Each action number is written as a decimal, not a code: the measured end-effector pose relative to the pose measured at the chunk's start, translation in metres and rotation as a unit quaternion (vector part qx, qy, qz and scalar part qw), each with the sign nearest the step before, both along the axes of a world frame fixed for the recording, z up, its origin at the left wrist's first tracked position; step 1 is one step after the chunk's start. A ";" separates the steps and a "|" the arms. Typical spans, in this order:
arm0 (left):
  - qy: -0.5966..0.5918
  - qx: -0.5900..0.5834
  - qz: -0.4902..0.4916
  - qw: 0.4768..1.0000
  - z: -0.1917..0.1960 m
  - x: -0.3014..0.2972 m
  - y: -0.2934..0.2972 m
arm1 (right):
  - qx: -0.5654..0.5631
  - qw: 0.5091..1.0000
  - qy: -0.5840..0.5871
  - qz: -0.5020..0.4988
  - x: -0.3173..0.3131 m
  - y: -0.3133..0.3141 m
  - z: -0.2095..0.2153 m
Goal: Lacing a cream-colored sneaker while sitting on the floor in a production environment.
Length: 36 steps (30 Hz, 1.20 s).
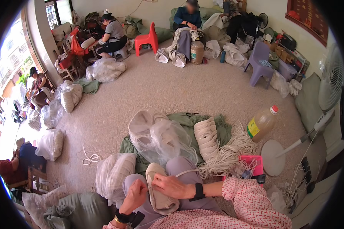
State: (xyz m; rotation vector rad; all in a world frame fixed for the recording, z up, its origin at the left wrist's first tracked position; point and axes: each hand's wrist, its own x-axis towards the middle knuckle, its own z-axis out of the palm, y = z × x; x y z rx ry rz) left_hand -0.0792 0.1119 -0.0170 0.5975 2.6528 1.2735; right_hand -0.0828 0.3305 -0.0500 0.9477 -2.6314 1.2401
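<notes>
On the lap, a beige shoe upper (159, 191) gripped by both hands, left (135, 195) closed beside it, right (173, 186) pinching a white lace (187, 173); clear bags (168, 141) ahead, yellow-labelled amber bottle (261, 124) right.

Light: bright daylight comes in from the open side on the left.
Glare: the outdoor part at the left edge is washed out white.
Floor (172, 87): evenly lit, with only soft, faint shadows.
Edges: the picture is round, with black corners, and straight lines bend near the rim.
Sharpness: the middle is fairly clear; far things look small and a bit fuzzy.
</notes>
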 end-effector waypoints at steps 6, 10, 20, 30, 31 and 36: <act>-0.134 0.027 0.054 0.989 0.023 -0.004 -0.024 | 0.042 0.997 0.032 0.051 -0.012 -0.009 -0.004; -0.107 0.061 0.079 0.989 0.014 0.005 -0.024 | 0.051 0.996 0.046 0.051 -0.012 -0.021 -0.010; 0.090 -0.013 0.044 0.995 -0.011 0.002 0.017 | 0.012 1.000 -0.014 0.025 -0.019 -0.012 0.018; 0.143 -0.106 0.029 0.984 -0.030 0.011 0.003 | -0.030 0.996 -0.080 0.023 -0.011 -0.012 0.033; 0.164 -0.111 0.016 0.980 -0.030 0.011 0.004 | -0.025 0.997 -0.079 -0.003 -0.009 -0.004 0.036; 0.137 -0.074 0.041 0.987 -0.035 0.018 0.008 | 0.043 0.997 -0.054 -0.031 -0.001 0.025 0.038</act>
